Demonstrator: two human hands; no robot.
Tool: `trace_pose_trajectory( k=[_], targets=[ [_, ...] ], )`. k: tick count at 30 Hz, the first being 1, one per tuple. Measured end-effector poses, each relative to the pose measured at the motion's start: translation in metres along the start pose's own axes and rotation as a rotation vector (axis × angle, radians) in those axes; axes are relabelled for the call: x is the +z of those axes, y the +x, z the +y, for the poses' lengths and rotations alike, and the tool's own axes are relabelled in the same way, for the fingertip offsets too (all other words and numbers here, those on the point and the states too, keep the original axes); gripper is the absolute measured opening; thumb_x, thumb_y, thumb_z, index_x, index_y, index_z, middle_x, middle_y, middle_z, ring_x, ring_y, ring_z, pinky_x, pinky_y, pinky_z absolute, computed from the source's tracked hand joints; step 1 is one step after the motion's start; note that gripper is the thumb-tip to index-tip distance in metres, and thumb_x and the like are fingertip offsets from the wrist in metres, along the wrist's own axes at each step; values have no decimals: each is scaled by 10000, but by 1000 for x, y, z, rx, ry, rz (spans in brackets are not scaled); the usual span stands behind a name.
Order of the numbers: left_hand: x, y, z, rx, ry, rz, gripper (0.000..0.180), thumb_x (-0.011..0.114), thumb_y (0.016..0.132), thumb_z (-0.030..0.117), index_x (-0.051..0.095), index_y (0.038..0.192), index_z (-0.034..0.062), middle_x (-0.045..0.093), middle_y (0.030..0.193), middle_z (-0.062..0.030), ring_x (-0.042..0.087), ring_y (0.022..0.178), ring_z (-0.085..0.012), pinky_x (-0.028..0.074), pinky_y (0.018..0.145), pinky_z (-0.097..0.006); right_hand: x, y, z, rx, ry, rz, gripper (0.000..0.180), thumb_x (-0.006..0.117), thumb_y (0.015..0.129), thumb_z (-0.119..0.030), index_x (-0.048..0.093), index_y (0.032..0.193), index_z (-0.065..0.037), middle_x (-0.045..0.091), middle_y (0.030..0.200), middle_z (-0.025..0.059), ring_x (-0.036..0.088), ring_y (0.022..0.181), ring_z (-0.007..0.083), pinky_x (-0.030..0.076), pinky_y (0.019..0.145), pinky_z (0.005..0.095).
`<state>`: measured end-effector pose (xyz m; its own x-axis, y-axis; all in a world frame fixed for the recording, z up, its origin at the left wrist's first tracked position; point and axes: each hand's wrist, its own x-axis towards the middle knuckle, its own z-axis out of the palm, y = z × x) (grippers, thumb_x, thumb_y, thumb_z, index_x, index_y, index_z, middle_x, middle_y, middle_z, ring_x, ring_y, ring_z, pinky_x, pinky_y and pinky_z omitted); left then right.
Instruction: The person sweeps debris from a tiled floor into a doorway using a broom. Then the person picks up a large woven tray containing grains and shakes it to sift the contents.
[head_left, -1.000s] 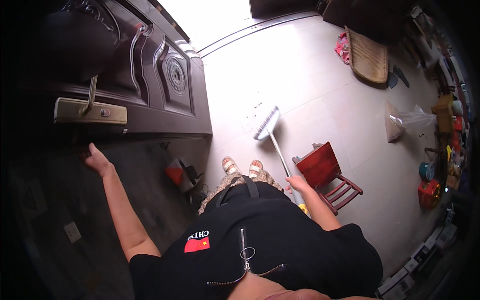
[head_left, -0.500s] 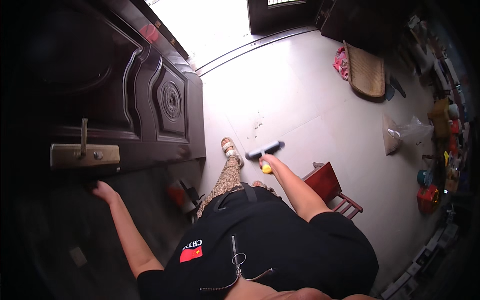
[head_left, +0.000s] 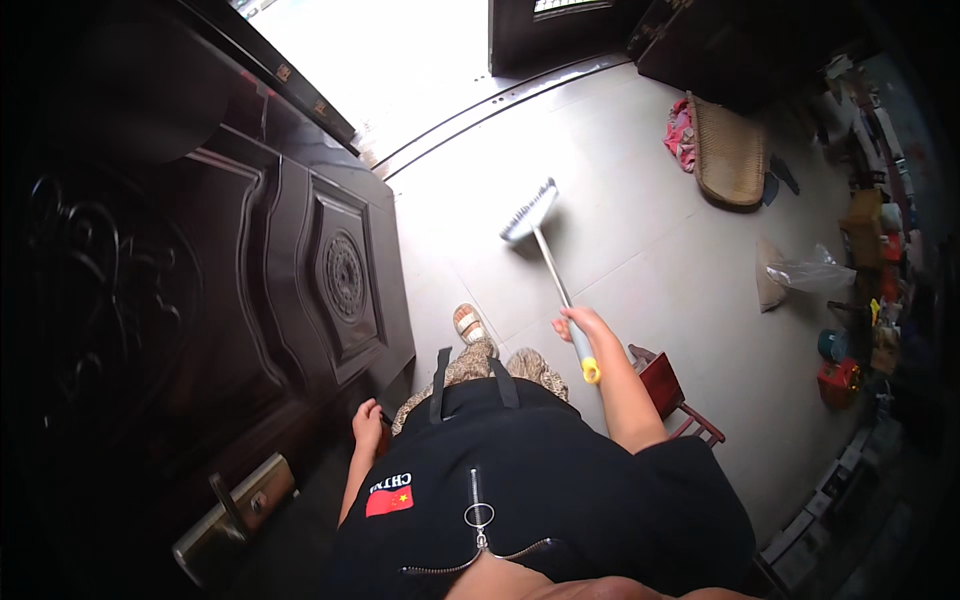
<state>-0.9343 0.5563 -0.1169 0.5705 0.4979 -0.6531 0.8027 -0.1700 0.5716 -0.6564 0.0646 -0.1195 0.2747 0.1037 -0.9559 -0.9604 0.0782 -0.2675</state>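
My right hand (head_left: 584, 322) is closed round the grey and yellow handle of a brush (head_left: 545, 250). Its thin metal shaft slants away from me to a wide white head with dark bristles, held over the pale floor. My left hand (head_left: 368, 422) is low beside my left hip, near the dark door (head_left: 325, 270). Its fingers look loosely bent, and I make out nothing in them. A metal door handle (head_left: 235, 510) shows on the door at the lower left.
A bright doorway (head_left: 400, 60) opens ahead past a threshold. Far right lies a woven basket (head_left: 730, 150) beside pink cloth (head_left: 680, 135). A small red wooden stool (head_left: 660, 385) stands near my right elbow. A clear plastic bag (head_left: 815, 272) and assorted clutter line the right side.
My right hand has swung the brush forward, its head now farther from me. My left hand has come away from beside the door handle toward my hip. The door appears lower and nearer.
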Motion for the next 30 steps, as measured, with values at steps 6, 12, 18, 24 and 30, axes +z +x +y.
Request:
trace_pose_trajectory(
  k=[6,12,18,24,30],
  targets=[
    [26,52,144,-64,-238,-161,332,574,882,124,575,1196,17,649,913,-26,568,725,-70,464,635,-212,-59,-4,11,163,70,189,129,544,826,-109,555,752,-5,573,637,102,495,447,208,442,426,330],
    [53,70,193,73,122,-277,329,578,892,165,586,1181,8,673,996,-96,634,865,-172,495,789,-296,-45,121,-59,98,-6,206,148,544,768,-126,500,636,-73,527,569,73,511,479,228,444,466,376],
    [42,72,276,177,397,-238,309,568,898,161,591,1162,3,666,1031,-143,642,945,-242,490,823,-322,99,139,-215,-56,40,-52,107,557,861,-113,548,779,-45,534,560,24,508,460,130,431,428,273],
    [72,106,345,128,278,-226,312,575,897,145,585,1175,3,662,1020,-144,638,938,-241,486,825,-311,36,79,-272,-133,-58,-81,113,608,846,-148,561,798,-57,556,608,34,536,495,149,448,443,291],
    [79,120,393,263,383,-103,312,576,894,141,579,1177,10,616,1087,-144,603,1004,-255,472,863,-326,-81,95,-251,-13,-142,457,107,601,815,-112,544,768,-34,540,598,61,528,478,175,430,430,327]
  ],
)
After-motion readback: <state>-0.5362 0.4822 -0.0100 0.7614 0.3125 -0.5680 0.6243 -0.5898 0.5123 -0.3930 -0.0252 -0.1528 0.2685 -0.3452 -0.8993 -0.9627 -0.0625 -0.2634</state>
